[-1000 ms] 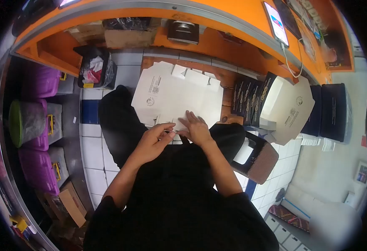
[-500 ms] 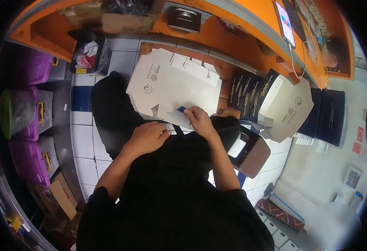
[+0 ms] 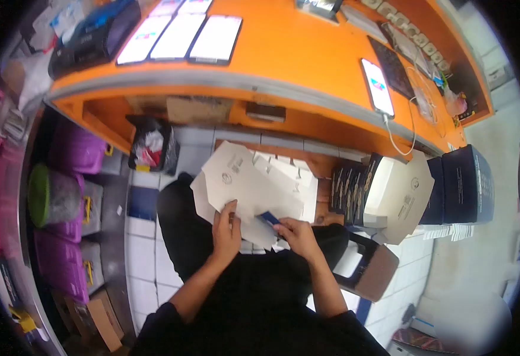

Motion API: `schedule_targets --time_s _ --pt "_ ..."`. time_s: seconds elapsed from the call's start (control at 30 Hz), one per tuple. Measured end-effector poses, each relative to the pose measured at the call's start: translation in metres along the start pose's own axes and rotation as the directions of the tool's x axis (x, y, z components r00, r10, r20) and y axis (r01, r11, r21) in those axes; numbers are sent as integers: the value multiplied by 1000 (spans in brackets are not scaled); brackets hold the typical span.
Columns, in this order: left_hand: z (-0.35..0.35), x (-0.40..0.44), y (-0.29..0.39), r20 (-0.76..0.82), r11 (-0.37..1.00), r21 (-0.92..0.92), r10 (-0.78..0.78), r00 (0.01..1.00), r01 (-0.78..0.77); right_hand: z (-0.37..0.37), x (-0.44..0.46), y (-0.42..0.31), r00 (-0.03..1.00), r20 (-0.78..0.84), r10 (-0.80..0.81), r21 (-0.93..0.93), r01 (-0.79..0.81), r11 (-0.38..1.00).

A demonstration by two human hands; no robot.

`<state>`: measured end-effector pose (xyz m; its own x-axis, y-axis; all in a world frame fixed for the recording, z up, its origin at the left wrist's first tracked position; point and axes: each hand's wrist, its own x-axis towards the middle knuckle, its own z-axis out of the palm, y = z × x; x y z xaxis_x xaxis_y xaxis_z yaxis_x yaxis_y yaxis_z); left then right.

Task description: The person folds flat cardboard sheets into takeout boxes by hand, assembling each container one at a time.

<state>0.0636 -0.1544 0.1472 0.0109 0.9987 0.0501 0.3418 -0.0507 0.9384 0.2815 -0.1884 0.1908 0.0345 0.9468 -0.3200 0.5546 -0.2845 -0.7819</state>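
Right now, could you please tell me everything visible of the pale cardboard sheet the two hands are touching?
The pale cardboard sheet looks stiff and matte, with angled corners, a dark round printed mark and smaller print beyond it. It lies askew over other pale sheets. At the right hand, gripping its near side, a dark blue patch shows, apparently a folded flap. The left hand touches its near left edge.

Cardboard (image 3: 251, 193) turned askew (left hand (image 3: 226, 234) at edge)

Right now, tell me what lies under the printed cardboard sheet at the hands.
Past the right edge of the printed cardboard sheet, more pale cardboard shows beneath. Whatever lies under the sheet's middle is covered and cannot be seen.
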Motion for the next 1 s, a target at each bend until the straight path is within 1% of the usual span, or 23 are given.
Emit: schedule_targets --time_s 0.03,0.07,0.13,0.17,0.23,0.27,0.3,0.37,0.4,0.43,0.47,0.5,0.57,0.6,0.63,0.67,0.73,0.77,0.8,0.83,0.87,0.9,1.0 --pt "4 4 5 -42 1000 -12 26 999 -27 -1 1 -4 1000 19 12 37 -12 999" --pt "7 8 8 -81 999 -23 47 996 -49 -2 2 -4 1000 -1 -9 53 9 999" --pt "13 13 10 -72 996 -8 84 994 -85 -3 3 -5 999 22 27 23 -27 999" --pt "16 15 11 -64 996 -5 91 994 -92 -1 3 -6 1000 12 12 35 -12 999" --pt "19 15 11 -53 990 33 137 989 -135 -1 0 -13 995 -92 -39 24 42 999" --pt "24 14 10 -106 978 59 206 973 -201 -1 0 -16 989 -118 -86 -45 81 996" --pt "27 14 13 -155 961 88 272 950 -261 -2 0 -18 988 -122 -92 -36 88 995" --pt "28 13 17 -133 968 78 247 960 -238 -2 1 -20 988 -146 -56 -51 49 997" --pt "29 14 18 -109 981 9 194 975 -194 -3 1 -17 987 -147 -57 -42 51 998" --pt "29 14 19 -83 987 -61 143 986 -148 -5 2 -11 1000 -24 -13 0 13 1000" --pt "28 14 16 -82 987 -56 149 985 -154 -7 4 -5 995 99 25 36 -28 999" --pt "27 12 7 -49 991 -54 119 992 -121 -5 7 1 995 96 21 42 -25 999" --pt "23 7 -4 -13 995 -48 92 996 -92 1 9 13 989 136 -64 -110 79 991" --pt "21 5 -8 45 994 2 109 993 -109 3 8 12 989 133 -66 -104 80 991" --pt "18 1 -12 104 991 53 120 987 -126 5 6 10 999 20 -49 -111 51 993" --pt "18 -4 -16 108 991 59 117 987 -124 7 3 8 995 -92 -28 -114 17 993" --pt "19 -14 -25 263 922 206 272 926 -329 3 2 2 994 -112 -16 -122 3 993" --pt "18 -18 -30 261 921 210 270 927 -328 -1 3 -3 991 -135 -12 -138 -6 990" --pt "17 -21 -37 504 818 408 167 847 -404 -6 2 -10 997 -76 -14 -71 8 997" --pt "17 -23 -45 686 662 547 -4 728 -513 -5 3 -10 997 -76 -16 -69 11 998" --pt "18 -25 -52 746 540 622 -189 638 -567 -5 4 -10 997 -54 -47 -87 43 995" --pt "19 -27 -57 747 541 620 -188 638 -568 -5 3 -10 997 -30 -77 -106 74 992" --pt "19 -27 -63 750 505 619 -153 644 -601 -10 4 -10 998 8 -67 -83 68 994"
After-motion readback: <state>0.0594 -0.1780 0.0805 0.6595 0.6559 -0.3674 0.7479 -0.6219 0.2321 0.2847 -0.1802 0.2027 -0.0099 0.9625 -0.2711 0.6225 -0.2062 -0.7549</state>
